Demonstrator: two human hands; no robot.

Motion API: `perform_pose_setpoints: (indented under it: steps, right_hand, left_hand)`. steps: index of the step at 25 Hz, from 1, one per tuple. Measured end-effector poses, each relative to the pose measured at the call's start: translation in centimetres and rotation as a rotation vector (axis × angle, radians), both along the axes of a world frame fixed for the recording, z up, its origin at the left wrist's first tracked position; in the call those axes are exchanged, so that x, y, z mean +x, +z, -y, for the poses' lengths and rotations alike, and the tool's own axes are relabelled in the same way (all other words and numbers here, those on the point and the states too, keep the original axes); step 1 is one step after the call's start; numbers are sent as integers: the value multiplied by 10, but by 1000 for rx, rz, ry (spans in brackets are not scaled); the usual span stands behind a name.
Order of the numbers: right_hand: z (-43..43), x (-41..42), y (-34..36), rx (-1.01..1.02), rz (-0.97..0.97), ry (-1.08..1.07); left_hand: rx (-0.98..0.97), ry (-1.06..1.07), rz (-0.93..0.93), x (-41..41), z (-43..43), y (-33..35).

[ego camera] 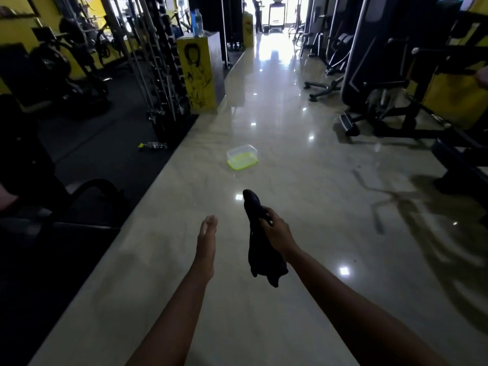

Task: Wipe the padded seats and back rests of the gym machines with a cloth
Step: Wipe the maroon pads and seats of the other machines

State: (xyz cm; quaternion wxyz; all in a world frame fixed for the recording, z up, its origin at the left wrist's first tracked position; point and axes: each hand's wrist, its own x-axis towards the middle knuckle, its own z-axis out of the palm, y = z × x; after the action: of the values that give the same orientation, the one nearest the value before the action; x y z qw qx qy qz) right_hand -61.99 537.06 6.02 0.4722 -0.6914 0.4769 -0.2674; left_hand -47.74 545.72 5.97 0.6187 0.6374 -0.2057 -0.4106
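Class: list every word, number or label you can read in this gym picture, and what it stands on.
No text is readable.
Yellow pillar: a drawn figure only, no legible words.
Blue bottle on the pillar: label blurred.
Clear bottle lying on the dark mat: label too small.

Gym hall. Black steel-framed weight machines (383, 83): beyond and right of the fingers (273, 217) of the right hand (278, 231). Upright rack of chrome bars (161, 75) on black rubber matting (105, 149): beyond and left of the fingers (211, 220) of the left hand (207, 241). Black treadmill (276, 11): far ahead of both, closing a glossy pale tiled aisle (290, 143). Yellow-painted walls (15, 30).
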Motion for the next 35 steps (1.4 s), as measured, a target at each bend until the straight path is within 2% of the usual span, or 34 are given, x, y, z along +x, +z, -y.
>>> perform_pose_setpoints:
  steps: [7, 16, 24, 30, 35]
  right_hand:
    - [235, 117, 11, -28, -93, -9]
    - [533, 279, 6, -35, -226, -36]
    - [749, 380, -53, 14, -351, 20]
    - [944, 483, -76, 85, -395, 102]
    - [1062, 553, -83, 170, -272, -47]
  left_hand:
    - [-30, 13, 17, 123, 217, 1]
    - [13, -108, 24, 278, 506, -9]
    - [73, -136, 25, 400, 732, -40]
    - [185, -140, 57, 488, 909, -52]
    - [226, -124, 50, 534, 1016, -74]
